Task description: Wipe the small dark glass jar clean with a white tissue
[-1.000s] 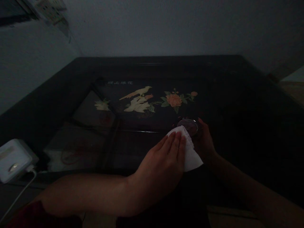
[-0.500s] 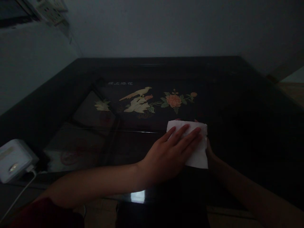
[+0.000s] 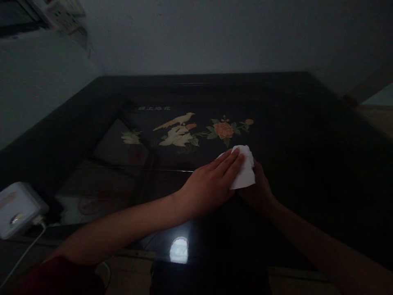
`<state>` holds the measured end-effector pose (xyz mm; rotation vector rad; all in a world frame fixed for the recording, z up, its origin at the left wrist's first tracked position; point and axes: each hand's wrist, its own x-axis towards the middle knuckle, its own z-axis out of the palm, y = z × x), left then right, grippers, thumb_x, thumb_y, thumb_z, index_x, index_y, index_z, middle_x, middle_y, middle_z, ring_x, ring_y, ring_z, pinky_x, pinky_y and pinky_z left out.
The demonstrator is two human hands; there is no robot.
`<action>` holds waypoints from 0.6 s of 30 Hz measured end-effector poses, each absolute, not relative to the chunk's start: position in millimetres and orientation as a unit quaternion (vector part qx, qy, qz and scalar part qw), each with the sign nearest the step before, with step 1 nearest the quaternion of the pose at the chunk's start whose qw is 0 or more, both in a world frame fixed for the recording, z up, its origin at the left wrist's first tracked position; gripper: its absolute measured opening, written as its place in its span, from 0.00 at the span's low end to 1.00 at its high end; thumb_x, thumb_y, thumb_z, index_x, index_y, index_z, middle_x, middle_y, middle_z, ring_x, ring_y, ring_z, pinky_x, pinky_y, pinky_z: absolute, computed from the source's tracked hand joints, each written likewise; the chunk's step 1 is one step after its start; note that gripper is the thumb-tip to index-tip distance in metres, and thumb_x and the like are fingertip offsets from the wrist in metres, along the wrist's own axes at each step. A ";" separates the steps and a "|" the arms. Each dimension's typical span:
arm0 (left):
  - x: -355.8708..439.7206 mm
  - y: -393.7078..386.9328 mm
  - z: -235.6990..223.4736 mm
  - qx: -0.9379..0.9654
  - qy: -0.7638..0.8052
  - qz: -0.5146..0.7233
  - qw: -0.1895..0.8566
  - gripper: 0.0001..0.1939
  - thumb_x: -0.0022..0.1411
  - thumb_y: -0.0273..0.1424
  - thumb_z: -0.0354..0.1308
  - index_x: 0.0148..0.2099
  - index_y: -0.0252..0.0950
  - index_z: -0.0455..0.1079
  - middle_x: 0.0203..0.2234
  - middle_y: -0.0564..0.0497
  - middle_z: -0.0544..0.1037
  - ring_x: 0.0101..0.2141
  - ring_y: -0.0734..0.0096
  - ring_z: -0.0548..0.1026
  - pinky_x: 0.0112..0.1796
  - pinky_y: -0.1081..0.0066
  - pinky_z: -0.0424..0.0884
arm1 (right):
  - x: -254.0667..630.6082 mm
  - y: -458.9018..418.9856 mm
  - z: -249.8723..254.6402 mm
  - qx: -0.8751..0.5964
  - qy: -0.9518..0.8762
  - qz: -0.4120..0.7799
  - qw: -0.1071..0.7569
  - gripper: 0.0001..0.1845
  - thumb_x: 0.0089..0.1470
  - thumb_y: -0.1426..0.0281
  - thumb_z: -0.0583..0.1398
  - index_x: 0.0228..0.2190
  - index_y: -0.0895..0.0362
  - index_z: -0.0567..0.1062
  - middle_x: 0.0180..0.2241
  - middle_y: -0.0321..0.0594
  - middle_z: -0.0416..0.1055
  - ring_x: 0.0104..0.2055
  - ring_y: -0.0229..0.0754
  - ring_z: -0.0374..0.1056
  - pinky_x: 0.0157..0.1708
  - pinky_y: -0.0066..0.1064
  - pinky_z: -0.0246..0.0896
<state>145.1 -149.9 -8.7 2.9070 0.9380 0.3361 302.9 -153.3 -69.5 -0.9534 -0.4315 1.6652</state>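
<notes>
My left hand (image 3: 211, 180) lies flat with its fingers stretched out, pressing a white tissue (image 3: 245, 174) down. My right hand (image 3: 258, 192) sits just under and to the right of the tissue, with its fingers curled. The tissue hides what it grips; earlier frames show a small round shiny-rimmed object there. Both hands rest on a dark glossy table (image 3: 307, 135), just below its orange flower inlay (image 3: 223, 130).
A pale bird inlay (image 3: 178, 131) lies left of the flower. A white box (image 3: 15, 209) with a white cable (image 3: 21, 256) sits at the table's left front corner. A bright light reflection (image 3: 179, 250) shows near the front edge. Walls close the back and left.
My left hand slid the tissue up and to the right, over the round object that showed a second ago. The tissue is now bunched smaller. My right hand has barely moved.
</notes>
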 end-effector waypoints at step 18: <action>147.9 -178.7 -0.2 0.955 0.284 0.086 -0.026 0.29 0.65 0.31 0.47 0.63 0.17 0.52 0.62 0.30 0.58 0.62 0.52 0.57 0.60 0.63 0.60 | 305.6 -147.2 -60.4 -0.403 -0.194 0.706 0.549 0.20 0.45 0.49 0.61 0.30 0.52 0.79 0.30 0.40 0.80 0.45 0.53 0.74 0.44 0.41 0.71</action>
